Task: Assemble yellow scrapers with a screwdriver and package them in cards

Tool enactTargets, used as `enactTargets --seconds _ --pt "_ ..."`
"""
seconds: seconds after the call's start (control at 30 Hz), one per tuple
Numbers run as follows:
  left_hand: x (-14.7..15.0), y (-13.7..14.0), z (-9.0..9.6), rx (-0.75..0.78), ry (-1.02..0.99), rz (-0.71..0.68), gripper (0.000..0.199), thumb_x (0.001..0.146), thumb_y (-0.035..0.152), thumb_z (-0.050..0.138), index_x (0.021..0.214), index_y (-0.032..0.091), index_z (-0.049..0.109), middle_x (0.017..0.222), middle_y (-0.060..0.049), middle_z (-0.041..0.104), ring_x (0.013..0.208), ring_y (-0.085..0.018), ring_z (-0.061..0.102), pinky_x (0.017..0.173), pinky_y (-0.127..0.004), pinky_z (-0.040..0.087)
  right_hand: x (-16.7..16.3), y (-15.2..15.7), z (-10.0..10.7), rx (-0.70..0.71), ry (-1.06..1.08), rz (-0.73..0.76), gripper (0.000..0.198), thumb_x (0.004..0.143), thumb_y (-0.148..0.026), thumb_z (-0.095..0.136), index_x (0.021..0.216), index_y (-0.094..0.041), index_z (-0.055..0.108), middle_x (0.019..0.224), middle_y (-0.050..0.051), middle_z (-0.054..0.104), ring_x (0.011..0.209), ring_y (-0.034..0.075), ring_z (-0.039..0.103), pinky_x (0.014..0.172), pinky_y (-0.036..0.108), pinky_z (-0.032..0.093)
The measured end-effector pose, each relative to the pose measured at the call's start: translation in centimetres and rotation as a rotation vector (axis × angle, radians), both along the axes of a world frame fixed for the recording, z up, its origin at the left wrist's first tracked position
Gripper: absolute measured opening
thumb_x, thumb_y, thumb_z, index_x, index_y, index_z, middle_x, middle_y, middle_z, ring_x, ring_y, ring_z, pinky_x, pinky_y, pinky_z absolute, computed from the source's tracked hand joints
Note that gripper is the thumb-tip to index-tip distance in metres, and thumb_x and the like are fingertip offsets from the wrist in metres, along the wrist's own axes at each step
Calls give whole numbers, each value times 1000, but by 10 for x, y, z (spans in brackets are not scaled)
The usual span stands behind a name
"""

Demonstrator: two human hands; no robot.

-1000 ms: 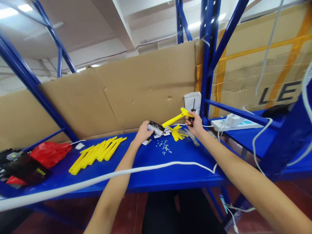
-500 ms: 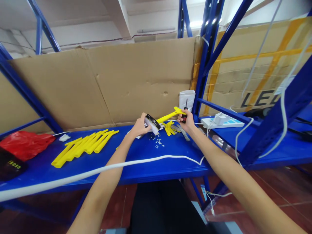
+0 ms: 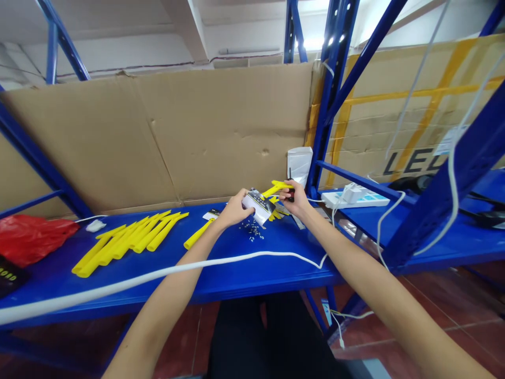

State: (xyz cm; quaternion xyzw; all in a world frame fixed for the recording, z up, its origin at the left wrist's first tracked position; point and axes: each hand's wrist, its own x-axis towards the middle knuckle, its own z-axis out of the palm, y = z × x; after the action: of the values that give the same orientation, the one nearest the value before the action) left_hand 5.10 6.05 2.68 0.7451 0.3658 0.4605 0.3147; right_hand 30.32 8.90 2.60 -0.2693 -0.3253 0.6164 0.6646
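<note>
My left hand [image 3: 234, 210] is closed on a black-and-white printed card [image 3: 262, 212], tilted above the blue shelf. A yellow plastic handle [image 3: 271, 190] with a forked end runs from behind the card to my right hand [image 3: 299, 201]. That hand pinches the forked end and also holds a red-and-black screwdriver [image 3: 291, 196], shaft upward. Small screws or nuts [image 3: 252, 229] lie scattered below the card. Behind them is a pile of small yellow pieces [image 3: 279, 211]. Another yellow handle [image 3: 196, 236] lies beside my left forearm, near a second printed card [image 3: 211, 215].
Several yellow handles [image 3: 128, 242] lie in a row on the blue shelf [image 3: 236, 273]. A red plastic bag [image 3: 33, 237] sits at far left. One white cable [image 3: 158, 275] crosses the front. A power strip [image 3: 357, 199] and white box [image 3: 300, 162] stand right.
The card has turned its printed face more towards me and moved slightly right. The yellow handle's forked end has dropped a little and shifted left. The view has shifted slightly.
</note>
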Motion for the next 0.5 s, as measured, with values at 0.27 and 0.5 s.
enactTargets --seconds 0.27,0.5 --pt "1 13 5 -276 -506 60 24 87 32 81 96 19 64 68 0 69 55 -15 62 57 -25 47 1 -1 6 139 -80 -19 55 75 -66 96 86 -21 66 52 -10 46 41 6 32 36 22 29" --pt "-14 25 10 -694 -869 114 23 107 37 67 97 16 66 73 -1 66 56 -12 61 48 -20 45 0 2 0 200 -214 -82 49 65 -49 103 86 -20 68 51 -10 49 36 5 36 33 22 24"
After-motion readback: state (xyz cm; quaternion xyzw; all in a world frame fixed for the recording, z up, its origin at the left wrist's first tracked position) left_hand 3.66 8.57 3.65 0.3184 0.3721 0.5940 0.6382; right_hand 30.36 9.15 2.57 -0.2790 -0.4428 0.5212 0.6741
